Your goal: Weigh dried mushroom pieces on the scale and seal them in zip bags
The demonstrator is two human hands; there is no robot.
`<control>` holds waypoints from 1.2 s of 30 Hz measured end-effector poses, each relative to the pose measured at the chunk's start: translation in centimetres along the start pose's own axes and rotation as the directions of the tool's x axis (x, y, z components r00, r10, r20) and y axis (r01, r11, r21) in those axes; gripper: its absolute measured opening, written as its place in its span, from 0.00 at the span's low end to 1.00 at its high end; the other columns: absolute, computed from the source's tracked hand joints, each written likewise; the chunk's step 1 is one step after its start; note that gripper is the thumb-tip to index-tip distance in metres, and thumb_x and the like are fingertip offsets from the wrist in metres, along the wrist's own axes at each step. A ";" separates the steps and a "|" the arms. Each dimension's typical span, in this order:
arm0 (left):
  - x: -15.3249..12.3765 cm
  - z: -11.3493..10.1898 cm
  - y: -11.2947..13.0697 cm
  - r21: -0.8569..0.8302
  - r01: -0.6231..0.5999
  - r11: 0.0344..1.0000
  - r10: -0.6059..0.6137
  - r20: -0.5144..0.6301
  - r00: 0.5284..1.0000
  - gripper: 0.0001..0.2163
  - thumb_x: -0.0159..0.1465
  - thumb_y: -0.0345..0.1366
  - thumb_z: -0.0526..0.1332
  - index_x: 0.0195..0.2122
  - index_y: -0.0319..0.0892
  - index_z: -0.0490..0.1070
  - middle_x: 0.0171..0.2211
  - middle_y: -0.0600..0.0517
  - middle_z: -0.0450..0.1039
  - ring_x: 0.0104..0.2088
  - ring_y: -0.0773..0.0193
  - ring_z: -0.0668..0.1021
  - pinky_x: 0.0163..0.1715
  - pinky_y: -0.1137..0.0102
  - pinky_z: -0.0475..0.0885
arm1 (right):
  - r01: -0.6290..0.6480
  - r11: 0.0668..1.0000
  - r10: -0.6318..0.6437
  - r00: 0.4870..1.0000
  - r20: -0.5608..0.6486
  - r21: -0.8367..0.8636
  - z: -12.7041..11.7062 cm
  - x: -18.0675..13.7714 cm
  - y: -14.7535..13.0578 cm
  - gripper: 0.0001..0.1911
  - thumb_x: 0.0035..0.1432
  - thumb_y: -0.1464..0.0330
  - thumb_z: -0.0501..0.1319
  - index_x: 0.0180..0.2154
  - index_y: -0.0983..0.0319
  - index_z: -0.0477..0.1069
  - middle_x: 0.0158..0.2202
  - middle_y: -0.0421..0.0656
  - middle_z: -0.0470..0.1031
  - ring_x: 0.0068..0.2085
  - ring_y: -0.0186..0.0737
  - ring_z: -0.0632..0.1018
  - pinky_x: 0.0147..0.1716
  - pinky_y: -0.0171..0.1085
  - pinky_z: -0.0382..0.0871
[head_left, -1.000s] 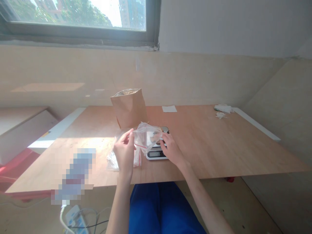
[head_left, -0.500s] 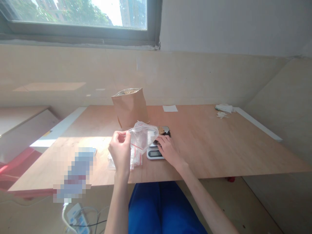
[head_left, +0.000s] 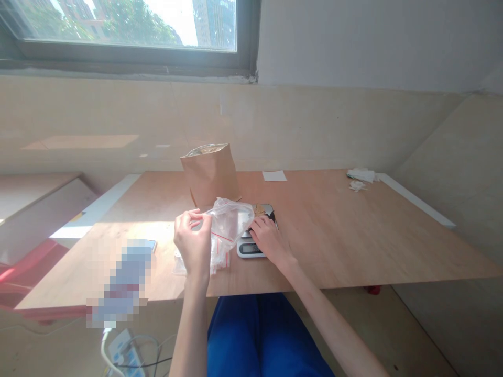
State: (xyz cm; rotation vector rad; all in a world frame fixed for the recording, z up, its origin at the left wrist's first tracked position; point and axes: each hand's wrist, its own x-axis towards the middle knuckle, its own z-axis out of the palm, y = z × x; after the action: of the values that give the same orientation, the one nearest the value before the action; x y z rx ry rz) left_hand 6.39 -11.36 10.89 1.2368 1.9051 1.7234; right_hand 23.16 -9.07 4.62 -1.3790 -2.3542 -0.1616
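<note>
Between my hands a clear zip-lock bag [head_left: 228,220] with a red stripe is held up, its mouth spread. My left hand [head_left: 192,233] pinches its left edge between thumb and fingers. My right hand [head_left: 269,238] has its fingers closed at the bag's right edge, over a white digital kitchen scale [head_left: 251,250]. Brown and dark dried pieces [head_left: 261,210] lie on the scale's plate, partly hidden by the right hand and the bag. Under the left hand is a pile of more clear zip-lock bags [head_left: 220,259] with red stripes.
Behind the bags stands an open brown paper bag [head_left: 212,175]. A blurred-out phone [head_left: 128,277] with a white cable lies at the table's left front edge. White paper [head_left: 274,176] lies at the back, and crumpled tissues [head_left: 361,175] at the back right.
The zip-lock bag has shifted slightly left and its shape has altered a little. My right fingers have moved slightly left along its edge. Scale and paper bag stay put.
</note>
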 end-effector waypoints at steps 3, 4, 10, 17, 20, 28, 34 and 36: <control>-0.3 -0.1 0.4 -0.030 0.026 0.999 -0.025 0.032 0.999 0.05 0.53 0.34 0.57 0.23 0.43 0.60 0.42 0.52 0.74 0.41 0.61 0.75 0.43 0.65 0.68 | 0.004 1.000 -0.004 1.000 -0.012 0.012 0.0 -0.2 0.1 0.12 0.56 0.81 0.53 0.39 0.64 0.70 0.40 0.48 0.72 0.43 0.46 0.70 0.41 0.42 0.69; -0.4 -0.1 0.6 -0.031 0.038 0.999 -0.037 0.041 0.998 0.06 0.53 0.33 0.57 0.23 0.43 0.59 0.42 0.53 0.74 0.41 0.61 0.76 0.43 0.64 0.68 | 0.008 1.000 -0.008 1.000 -0.022 0.023 0.1 -0.2 0.1 0.13 0.56 0.82 0.53 0.40 0.64 0.70 0.40 0.48 0.72 0.43 0.46 0.70 0.42 0.42 0.69; -0.7 -0.2 1.2 -0.005 0.048 0.999 -0.048 0.040 0.998 0.07 0.55 0.33 0.56 0.23 0.44 0.57 0.37 0.55 0.77 0.37 0.63 0.76 0.39 0.67 0.68 | 0.012 0.988 0.008 0.992 -0.128 0.155 0.8 -0.6 0.2 0.17 0.55 0.84 0.48 0.39 0.62 0.68 0.37 0.47 0.71 0.40 0.44 0.71 0.41 0.43 0.70; -0.2 -0.3 0.6 0.055 0.056 0.997 -0.055 -0.017 0.998 0.06 0.55 0.34 0.56 0.24 0.44 0.58 0.34 0.54 0.77 0.34 0.62 0.76 0.36 0.67 0.68 | -0.032 0.858 0.195 0.944 -0.266 0.513 -0.9 -0.6 -0.3 0.13 0.54 0.79 0.51 0.38 0.60 0.67 0.38 0.45 0.72 0.42 0.42 0.73 0.41 0.42 0.70; -0.2 -0.1 0.3 -0.012 0.051 0.999 -0.051 -0.018 0.999 0.07 0.54 0.33 0.56 0.24 0.44 0.55 0.37 0.54 0.77 0.36 0.63 0.76 0.39 0.66 0.69 | -0.126 0.679 0.431 0.866 -0.254 0.723 -2.4 -0.2 -0.7 0.08 0.53 0.75 0.55 0.37 0.60 0.66 0.37 0.44 0.72 0.39 0.39 0.74 0.40 0.40 0.70; -1.3 0.4 0.5 -0.093 0.006 0.996 -0.008 -0.017 1.000 0.07 0.54 0.33 0.56 0.24 0.44 0.55 0.39 0.53 0.76 0.40 0.63 0.76 0.41 0.66 0.70 | -0.254 -0.060 0.600 0.764 0.238 0.965 -7.2 1.8 -2.4 0.16 0.43 0.68 0.64 0.36 0.62 0.66 0.32 0.41 0.75 0.34 0.36 0.76 0.35 0.36 0.70; -2.1 0.7 0.7 -0.130 -0.022 0.991 0.020 -0.013 1.000 0.06 0.56 0.33 0.55 0.26 0.44 0.56 0.41 0.50 0.76 0.44 0.63 0.76 0.40 0.67 0.71 | -0.299 0.073 0.537 0.816 0.216 0.951 -8.4 2.1 -4.2 0.13 0.44 0.70 0.63 0.36 0.62 0.66 0.31 0.40 0.74 0.35 0.36 0.76 0.37 0.36 0.71; -2.5 0.9 1.0 -0.144 -0.036 0.989 0.033 -0.026 0.999 0.06 0.57 0.34 0.55 0.27 0.44 0.56 0.42 0.49 0.76 0.46 0.62 0.75 0.39 0.68 0.71 | -0.356 0.172 0.519 0.825 0.223 0.919 -7.9 2.1 -4.9 0.11 0.45 0.71 0.62 0.34 0.61 0.66 0.31 0.40 0.74 0.35 0.36 0.76 0.36 0.36 0.71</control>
State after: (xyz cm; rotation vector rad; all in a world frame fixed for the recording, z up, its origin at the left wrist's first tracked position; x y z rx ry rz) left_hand 8.85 -12.68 10.77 1.2071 1.7464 1.8655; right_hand 20.32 -12.22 13.19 -1.1953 -1.2491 1.1168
